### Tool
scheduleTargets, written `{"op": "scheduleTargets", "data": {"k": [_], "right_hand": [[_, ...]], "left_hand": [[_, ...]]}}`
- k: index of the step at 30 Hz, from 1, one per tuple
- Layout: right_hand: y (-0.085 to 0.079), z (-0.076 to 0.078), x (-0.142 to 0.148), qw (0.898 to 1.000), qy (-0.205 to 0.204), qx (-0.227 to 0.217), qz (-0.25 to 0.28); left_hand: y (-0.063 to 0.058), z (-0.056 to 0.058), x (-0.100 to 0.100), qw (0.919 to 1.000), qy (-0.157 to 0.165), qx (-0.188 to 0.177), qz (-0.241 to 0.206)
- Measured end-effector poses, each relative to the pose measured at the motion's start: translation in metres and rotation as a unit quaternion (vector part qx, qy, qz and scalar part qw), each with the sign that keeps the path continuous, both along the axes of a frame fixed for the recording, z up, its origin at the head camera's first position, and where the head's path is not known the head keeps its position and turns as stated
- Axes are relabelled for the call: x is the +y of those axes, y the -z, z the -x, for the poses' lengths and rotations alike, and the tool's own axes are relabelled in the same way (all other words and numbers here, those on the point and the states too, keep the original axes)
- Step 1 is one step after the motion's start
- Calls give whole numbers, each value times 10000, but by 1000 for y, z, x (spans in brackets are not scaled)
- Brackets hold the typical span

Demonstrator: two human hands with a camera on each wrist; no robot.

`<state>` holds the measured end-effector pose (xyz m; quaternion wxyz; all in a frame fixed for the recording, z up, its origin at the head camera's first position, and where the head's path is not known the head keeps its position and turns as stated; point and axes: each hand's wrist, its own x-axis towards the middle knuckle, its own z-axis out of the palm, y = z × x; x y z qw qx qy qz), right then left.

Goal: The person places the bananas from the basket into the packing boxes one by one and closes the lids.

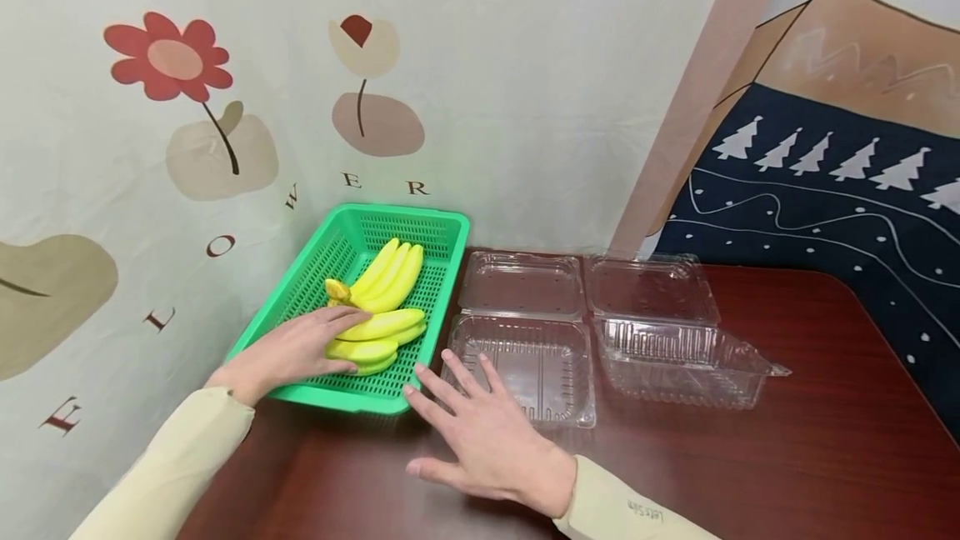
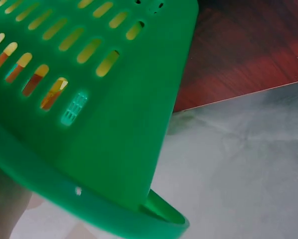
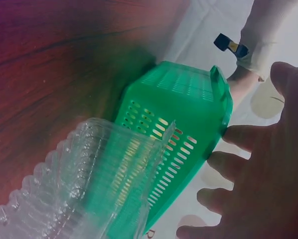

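Note:
A green perforated basket (image 1: pixel 450 290) holds yellow bananas. Toward its back lies one bunch of bananas (image 1: pixel 393 277); nearer the front is another bunch of bananas (image 1: pixel 386 325). My left hand (image 1: pixel 300 348) reaches over the basket's left side and grips the front bunch at its left end, fingers over the top and thumb along the lower side. In the left wrist view the basket wall (image 2: pixel 129 124) hides most of that hand. My right hand (image 1: pixel 495 440), fingers spread, hovers off the basket's front right corner, before a clear plastic container (image 1: pixel 551 373), holding nothing.
That container's lid (image 1: pixel 521 286) is folded back toward the wall. To its right stands a second clear container (image 1: pixel 675 365), its lid (image 1: pixel 652 286) also back. All rest on a dark red wooden table (image 1: pixel 817 332) against a decorated wall covering (image 1: pixel 525 90).

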<state>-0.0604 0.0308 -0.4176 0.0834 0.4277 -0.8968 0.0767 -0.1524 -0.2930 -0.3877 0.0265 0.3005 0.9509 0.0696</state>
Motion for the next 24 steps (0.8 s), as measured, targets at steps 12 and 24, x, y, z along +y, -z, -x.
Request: {"op": "scheduleTargets", "data": {"k": [12, 24], "right_hand": [[5, -2, -2, 9998, -3, 217, 49], [5, -3, -1, 9998, -22, 194, 98]], "left_hand": [[8, 9, 3, 9989, 9, -256, 403], [10, 7, 5, 9991, 88, -258, 310]]}}
